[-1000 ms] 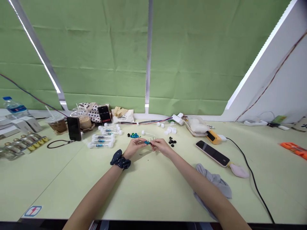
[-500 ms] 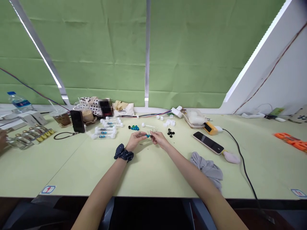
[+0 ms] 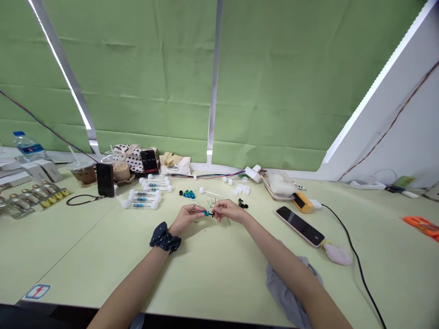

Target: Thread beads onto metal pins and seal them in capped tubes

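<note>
Near the middle of the table, my left hand [image 3: 188,216] is closed on a small blue part [image 3: 206,213] with thin metal pins sticking out beside it. My right hand [image 3: 226,210] pinches the black end at the right of the blue part, and the fingertips of both hands nearly meet. Thin bent metal pieces [image 3: 213,202] lie just behind my fingers. Farther back are blue and green beads [image 3: 188,194] and a capped clear tube [image 3: 210,192]. Black pieces [image 3: 243,204] sit right of my right hand.
Capped tubes [image 3: 141,199] lie at the left, near an upright phone [image 3: 105,179] and drink cups [image 3: 83,173]. White caps [image 3: 243,189] are at the back. On the right are a phone [image 3: 300,226], a yellow device [image 3: 303,202], a black cable [image 3: 356,256] and grey cloth [image 3: 286,292].
The view has shifted, so the table and both hands appear lower. Both hands still hold the small blue and black part. The person's hand at the far left edge is out of view.
</note>
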A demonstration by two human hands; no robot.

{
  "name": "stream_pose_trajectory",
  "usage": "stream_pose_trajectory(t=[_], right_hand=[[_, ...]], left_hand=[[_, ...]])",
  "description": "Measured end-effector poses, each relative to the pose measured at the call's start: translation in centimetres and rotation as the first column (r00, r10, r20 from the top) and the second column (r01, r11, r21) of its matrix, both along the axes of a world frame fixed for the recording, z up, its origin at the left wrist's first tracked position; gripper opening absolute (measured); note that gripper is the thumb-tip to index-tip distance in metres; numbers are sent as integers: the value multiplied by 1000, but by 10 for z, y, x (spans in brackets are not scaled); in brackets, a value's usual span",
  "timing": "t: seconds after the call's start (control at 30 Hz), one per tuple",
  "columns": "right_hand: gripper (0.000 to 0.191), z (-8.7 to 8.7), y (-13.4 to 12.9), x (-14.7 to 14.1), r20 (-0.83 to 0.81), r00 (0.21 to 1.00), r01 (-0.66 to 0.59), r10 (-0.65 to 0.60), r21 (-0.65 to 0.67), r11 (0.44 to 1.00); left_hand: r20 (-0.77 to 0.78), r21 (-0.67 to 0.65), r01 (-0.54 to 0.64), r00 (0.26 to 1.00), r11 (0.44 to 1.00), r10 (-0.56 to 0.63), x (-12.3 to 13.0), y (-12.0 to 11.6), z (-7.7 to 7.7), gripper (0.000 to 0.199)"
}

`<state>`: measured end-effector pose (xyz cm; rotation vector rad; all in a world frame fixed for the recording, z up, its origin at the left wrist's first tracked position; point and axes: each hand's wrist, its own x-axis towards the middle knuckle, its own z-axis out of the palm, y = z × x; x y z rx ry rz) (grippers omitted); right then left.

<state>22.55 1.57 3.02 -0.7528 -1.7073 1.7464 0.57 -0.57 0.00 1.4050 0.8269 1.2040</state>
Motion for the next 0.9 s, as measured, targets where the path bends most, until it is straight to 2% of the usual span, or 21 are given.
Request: stream_pose_trajectory(t=[0.23,0.47,0.7,0.77,0.9], right_hand=[[35,-7,-3,-6,-104,990,87,-91,-41,995],[33,-8,-15,-27,-193,957,207,-217,-71,976],[36,-15,-17,-40,-187,918,346,-350,-52,937],[36,-17,-17,-44,-163,901,399,-401,-45,916],[37,-18,-23,-53,-72,837,543,-542,-5,839]], left_hand=[[17,-3,-29,999,1000,29,1,1,2,23],[133,-22,-54,989,998,56,-3,4,-5,25],[215,-1,-93,972,996,91,-5,8,-12,26],[229,9,-99,969,995,94,-5,8,-14,27],[227,11,-89,970,996,84,-4,8,-15,28]])
